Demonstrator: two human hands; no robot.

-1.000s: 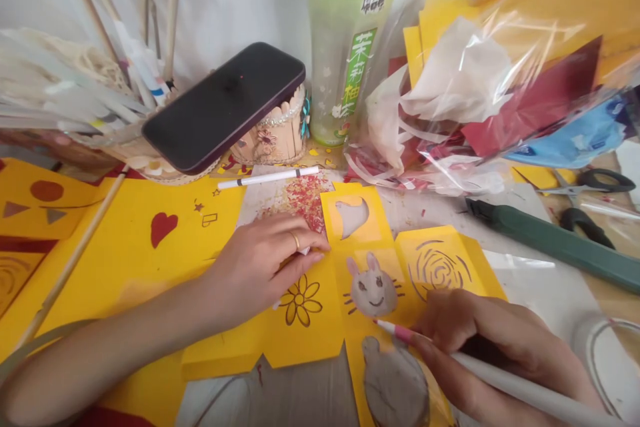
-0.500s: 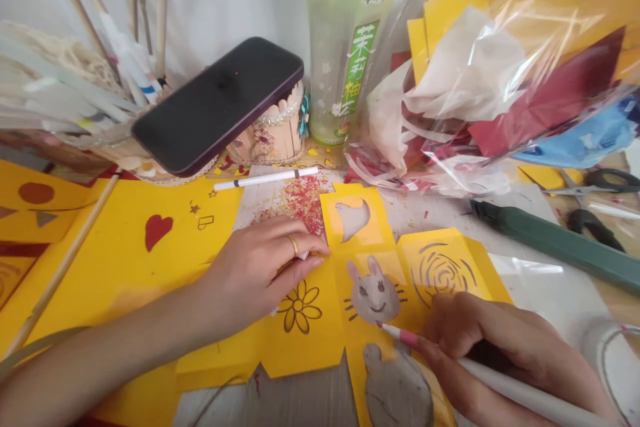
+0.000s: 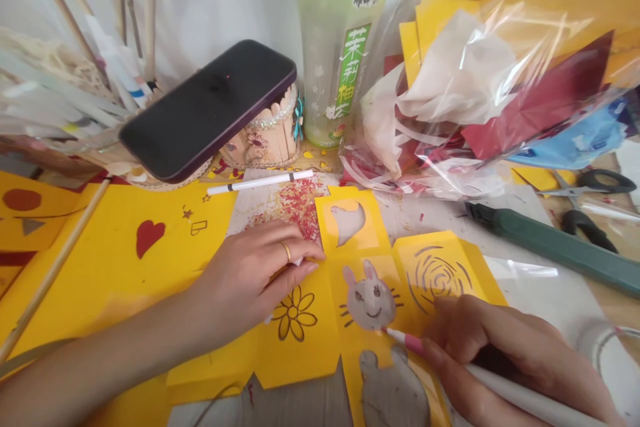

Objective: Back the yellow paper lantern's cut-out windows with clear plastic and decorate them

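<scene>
A yellow cut-out card (image 3: 300,363), shaped like an unfolded box, lies flat before me, with clear film behind its openings. It bears a flower, a swirl and a rabbit face (image 3: 371,300) with pink ears and a drawn smile. My right hand (image 3: 505,347) grips a white-barrelled pink marker (image 3: 413,343), its tip at the chin of the rabbit face. My left hand (image 3: 265,273) rests on the card's left part, fingers curled around a small white thing that is mostly hidden. Below the face is a grey animal-shaped opening (image 3: 393,390).
A phone (image 3: 210,110) leans on a stick-sided pot (image 3: 270,137). Behind are a green bottle (image 3: 345,47) and a clear bag of scraps (image 3: 450,93). A green cutter (image 3: 550,240) and scissors (image 3: 590,187) lie right; a white pen (image 3: 260,183) lies behind my left hand.
The view has shifted slightly, so most things sit a little further left. The marker tip has moved slightly right along the lower edge of the rabbit face. My left hand keeps its place on the card.
</scene>
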